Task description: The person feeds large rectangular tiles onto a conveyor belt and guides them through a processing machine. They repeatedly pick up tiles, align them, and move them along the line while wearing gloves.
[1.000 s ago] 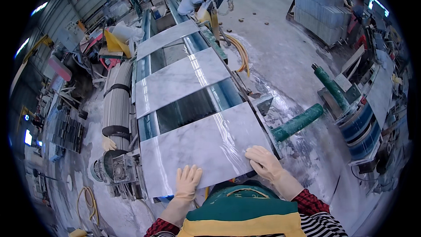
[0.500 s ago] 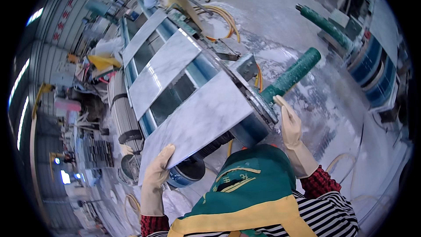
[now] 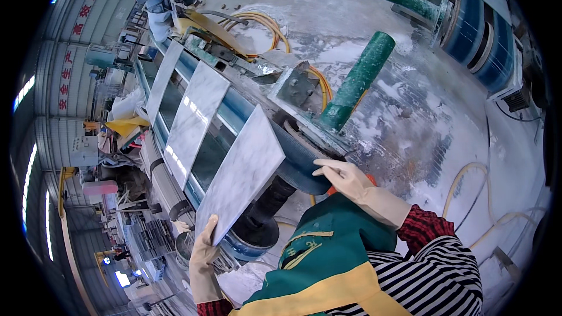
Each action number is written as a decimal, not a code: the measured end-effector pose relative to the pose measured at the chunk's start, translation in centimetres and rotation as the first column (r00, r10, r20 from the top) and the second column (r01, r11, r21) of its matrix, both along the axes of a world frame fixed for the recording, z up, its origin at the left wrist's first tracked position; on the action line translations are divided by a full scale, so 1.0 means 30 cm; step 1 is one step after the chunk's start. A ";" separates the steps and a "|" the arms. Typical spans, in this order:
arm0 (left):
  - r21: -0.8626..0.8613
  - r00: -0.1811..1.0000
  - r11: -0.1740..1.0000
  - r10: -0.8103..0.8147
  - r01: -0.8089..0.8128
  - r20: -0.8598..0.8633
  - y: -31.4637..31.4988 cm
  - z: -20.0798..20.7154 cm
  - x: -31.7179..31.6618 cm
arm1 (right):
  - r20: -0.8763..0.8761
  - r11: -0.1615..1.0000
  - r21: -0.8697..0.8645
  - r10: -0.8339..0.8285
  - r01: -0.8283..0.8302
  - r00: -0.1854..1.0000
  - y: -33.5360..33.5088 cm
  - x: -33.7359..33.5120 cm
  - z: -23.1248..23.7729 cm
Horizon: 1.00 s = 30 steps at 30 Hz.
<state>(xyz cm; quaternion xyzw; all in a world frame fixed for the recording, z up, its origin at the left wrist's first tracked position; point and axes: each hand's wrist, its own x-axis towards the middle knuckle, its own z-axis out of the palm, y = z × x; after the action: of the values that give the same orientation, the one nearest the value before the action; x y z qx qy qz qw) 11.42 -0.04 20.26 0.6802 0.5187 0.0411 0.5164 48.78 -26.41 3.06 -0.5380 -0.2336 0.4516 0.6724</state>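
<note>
A white-grey marble slab (image 3: 240, 169) lies across the near end of a blue belt conveyor (image 3: 298, 167), its near part jutting past the belt. My gloved left hand (image 3: 205, 251) grips the slab's near-left corner, thumb on top; the fingers beneath are mostly hidden. My gloved right hand (image 3: 351, 186) is beside the conveyor's curved end, right of the slab and apart from it, fingers stretched out, holding nothing. A second marble slab (image 3: 196, 114) and a narrower pale slab (image 3: 164, 82) lie farther along the belt. A green apron (image 3: 333, 228) covers my front.
A green cylinder (image 3: 360, 79) juts right from the conveyor frame. Yellow hoses (image 3: 263, 23) coil on the wet, white-smeared floor. Another blue-roller machine (image 3: 474, 35) stands at upper right. A pale glove-like shape (image 3: 180, 226) shows left of the slab.
My view has shifted. The near slab has turned, and its right corner sits farther from my body. My right hand has moved from near the green cylinder to the conveyor's end; my left stays on the slab.
</note>
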 end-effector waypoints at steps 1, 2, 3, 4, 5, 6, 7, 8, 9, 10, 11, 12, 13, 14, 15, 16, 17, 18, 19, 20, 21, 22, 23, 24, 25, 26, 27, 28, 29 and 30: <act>0.077 0.996 0.993 -0.086 0.088 -0.032 0.004 -0.007 -0.020 | -0.005 0.999 -0.007 0.033 -0.033 0.999 0.006 -0.001 0.002; -0.038 1.000 0.999 -0.018 0.019 0.014 0.000 0.002 -0.004 | -0.011 0.998 -0.018 0.067 -0.067 0.998 0.013 -0.006 0.017; -0.156 0.997 0.987 0.055 -0.047 0.050 -0.008 0.023 0.022 | -0.018 0.995 -0.028 0.100 -0.101 0.995 0.023 -0.014 0.027; -0.142 1.000 0.990 0.016 -0.013 0.019 -0.006 0.024 0.022 | -0.026 0.994 -0.016 0.109 -0.110 0.994 0.040 -0.032 0.019; -0.125 1.000 0.992 -0.024 0.022 -0.011 -0.006 0.030 0.023 | 0.011 0.981 -0.070 0.182 -0.181 0.983 0.055 -0.023 0.051; 0.012 0.979 0.986 -0.165 0.167 -0.120 0.008 0.025 -0.004 | 0.057 0.985 -0.034 0.172 -0.170 0.983 0.073 -0.045 0.043; 0.130 0.927 0.938 -0.283 0.320 -0.245 0.021 0.018 -0.027 | 0.103 0.987 0.003 0.160 -0.161 0.982 0.089 -0.076 0.029; 0.126 0.935 0.943 -0.277 0.309 -0.221 0.030 0.007 -0.046 | 0.087 0.977 -0.012 0.212 -0.212 0.973 0.109 -0.094 0.035; 0.121 0.942 0.947 -0.272 0.298 -0.196 0.039 -0.004 -0.064 | 0.077 0.970 0.016 0.239 -0.241 0.968 0.121 -0.112 0.058; 0.115 0.949 0.951 -0.265 0.287 -0.172 0.046 -0.012 -0.080 | 0.120 0.966 0.029 0.252 -0.257 0.960 0.141 -0.143 0.053; 0.159 0.933 0.929 -0.304 0.335 -0.191 0.053 -0.022 -0.092 | 0.163 0.962 0.038 0.262 -0.271 0.951 0.159 -0.170 0.062; 0.201 0.916 0.902 -0.342 0.383 -0.212 0.060 -0.029 -0.103 | 0.190 0.958 0.058 0.264 -0.279 0.946 0.172 -0.196 0.072; 0.241 0.896 0.870 -0.377 0.429 -0.236 0.065 -0.032 -0.112 | 0.211 0.953 0.078 0.272 -0.293 0.939 0.188 -0.213 0.079; 0.249 0.875 0.851 -0.396 0.463 -0.277 0.063 -0.023 -0.089 | 0.232 0.949 0.094 0.272 -0.300 0.934 0.200 -0.225 0.089; 0.256 0.854 0.830 -0.411 0.496 -0.320 0.046 0.004 -0.049 | 0.252 0.945 0.111 0.273 -0.308 0.928 0.213 -0.240 0.096; 0.261 0.829 0.808 -0.425 0.529 -0.363 0.031 0.027 -0.016 | 0.249 0.946 0.119 0.267 -0.303 0.931 0.228 -0.244 0.101; 0.262 0.835 0.817 -0.407 0.514 -0.369 0.019 0.043 -0.011 | 0.173 0.951 0.137 0.252 -0.276 0.952 0.243 -0.258 0.099; 0.265 0.845 0.827 -0.389 0.496 -0.368 0.004 0.048 -0.002 | 0.102 0.957 0.148 0.237 -0.250 0.966 0.256 -0.256 0.093; 0.267 0.853 0.836 -0.371 0.479 -0.367 0.001 0.058 0.005 | 0.030 0.962 0.157 0.220 -0.222 0.975 0.267 -0.250 0.089; 0.272 0.862 0.842 -0.362 0.465 -0.355 -0.002 0.066 0.016 | 0.002 0.975 0.110 0.193 -0.192 0.981 0.265 -0.219 0.097; 0.275 0.870 0.848 -0.351 0.452 -0.348 -0.004 0.073 0.025 | 0.019 0.990 0.028 0.138 -0.139 0.990 0.250 -0.173 0.128; 0.278 0.877 0.855 -0.340 0.439 -0.340 -0.006 0.076 0.031 | 0.082 0.999 -0.021 0.050 -0.048 0.995 0.250 -0.131 0.130; 0.252 0.901 0.880 -0.331 0.402 -0.280 -0.011 0.080 0.042 | 0.142 0.997 -0.061 -0.044 0.053 0.989 0.244 -0.091 0.128; 0.222 0.920 0.903 -0.318 0.367 -0.227 -0.015 0.085 0.050 | 0.149 0.989 -0.042 -0.133 0.140 0.980 0.247 -0.058 0.115; 0.190 0.938 0.924 -0.301 0.332 -0.174 -0.015 0.085 0.054 | 0.155 0.974 -0.023 -0.220 0.226 0.963 0.254 -0.022 0.097; 0.117 0.970 0.966 -0.221 0.232 -0.100 -0.004 0.067 0.043 | 0.126 0.964 0.062 -0.264 0.258 0.956 0.272 0.023 0.070; 0.035 0.992 0.992 -0.122 0.123 -0.034 0.004 0.037 0.027 | 0.138 0.967 0.068 -0.251 0.244 0.958 0.284 0.074 0.095; -0.013 0.998 0.998 -0.055 0.055 -0.022 0.004 0.029 0.012 | 0.116 0.967 0.109 -0.244 0.232 0.963 0.310 0.116 0.119; -0.060 1.000 0.998 0.006 -0.006 -0.011 0.003 0.030 0.026 | 0.095 0.963 0.150 -0.241 0.226 0.966 0.337 0.154 0.149; -0.069 0.999 0.997 0.029 -0.032 -0.045 -0.029 0.062 0.077 | 0.132 0.960 0.210 -0.216 0.186 0.967 0.362 0.190 0.191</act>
<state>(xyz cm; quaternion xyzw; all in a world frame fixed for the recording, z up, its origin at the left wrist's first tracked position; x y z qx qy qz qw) 13.74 -0.92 22.12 0.6544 0.5415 0.0157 0.5275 54.48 -15.56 8.80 -0.5233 -0.2718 0.3128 0.7446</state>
